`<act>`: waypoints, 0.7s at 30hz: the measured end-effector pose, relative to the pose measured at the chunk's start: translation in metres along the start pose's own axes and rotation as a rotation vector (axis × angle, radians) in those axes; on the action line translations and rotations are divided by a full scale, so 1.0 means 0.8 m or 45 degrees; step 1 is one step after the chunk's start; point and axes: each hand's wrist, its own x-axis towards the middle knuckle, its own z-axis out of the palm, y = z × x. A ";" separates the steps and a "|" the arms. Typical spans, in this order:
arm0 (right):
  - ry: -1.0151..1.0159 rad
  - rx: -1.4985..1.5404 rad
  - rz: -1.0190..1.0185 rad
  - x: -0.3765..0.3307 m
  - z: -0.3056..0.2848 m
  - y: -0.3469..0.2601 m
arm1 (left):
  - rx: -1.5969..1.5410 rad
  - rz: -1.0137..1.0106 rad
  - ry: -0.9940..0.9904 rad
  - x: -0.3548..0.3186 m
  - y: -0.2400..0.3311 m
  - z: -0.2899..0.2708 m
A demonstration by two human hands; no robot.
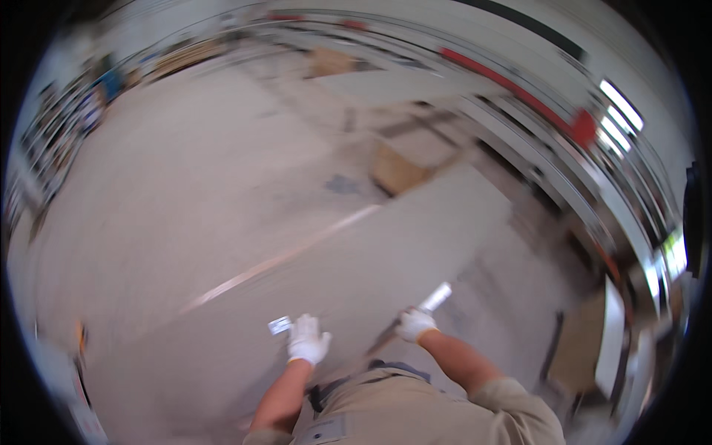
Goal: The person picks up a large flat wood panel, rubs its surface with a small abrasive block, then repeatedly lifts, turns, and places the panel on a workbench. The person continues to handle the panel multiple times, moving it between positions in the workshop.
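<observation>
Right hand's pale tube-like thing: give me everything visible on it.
The pale tube-like object looks like a short, whitish cylinder, blurred by motion, so its material and any markings cannot be told. It sticks out up and to the right from the white-gloved right hand, which grips its lower end. A darker, thin part seems to run down-left from the same hand; whether it belongs to the object is unclear. It is held in the air above the grey floor, and nothing else touches it.

Below me spreads grey concrete floor (185, 193) with a pale painted line (282, 259); a cardboard box (397, 170) sits centre-frame, red-trimmed racking (519, 89) upper right.
</observation>
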 end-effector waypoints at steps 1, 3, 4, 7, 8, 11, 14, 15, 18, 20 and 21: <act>-0.086 0.066 -0.057 -0.014 -0.038 -0.022 | -0.056 -0.021 -0.046 -0.003 -0.005 -0.014; 0.060 0.364 0.177 -0.009 -0.030 -0.027 | -0.083 0.011 0.029 -0.009 0.001 -0.019; 0.226 0.227 0.104 -0.014 -0.027 -0.028 | 0.015 0.067 0.004 -0.007 -0.014 -0.006; 0.099 0.366 0.311 -0.017 -0.007 -0.011 | 0.062 0.059 -0.081 -0.011 0.012 -0.002; 0.089 0.393 0.341 -0.017 -0.003 0.006 | 0.076 0.056 -0.141 0.001 0.029 0.000; 0.094 0.486 0.381 -0.005 0.014 0.011 | 0.257 0.148 -0.093 0.017 0.018 0.019; 0.099 0.517 0.398 -0.005 0.009 -0.016 | 0.238 0.141 -0.349 0.029 -0.004 -0.007; 0.104 0.526 0.408 -0.008 0.004 -0.015 | 0.287 0.187 -0.258 0.032 -0.010 -0.001; 0.154 0.518 0.381 -0.009 0.006 -0.013 | 0.337 0.122 -0.349 0.038 -0.013 -0.001; 0.175 0.537 0.367 -0.015 0.014 -0.005 | 0.374 0.115 -0.446 0.050 -0.010 0.003; 0.193 0.528 0.330 -0.013 0.012 -0.004 | 0.368 0.097 -0.451 0.053 -0.021 0.003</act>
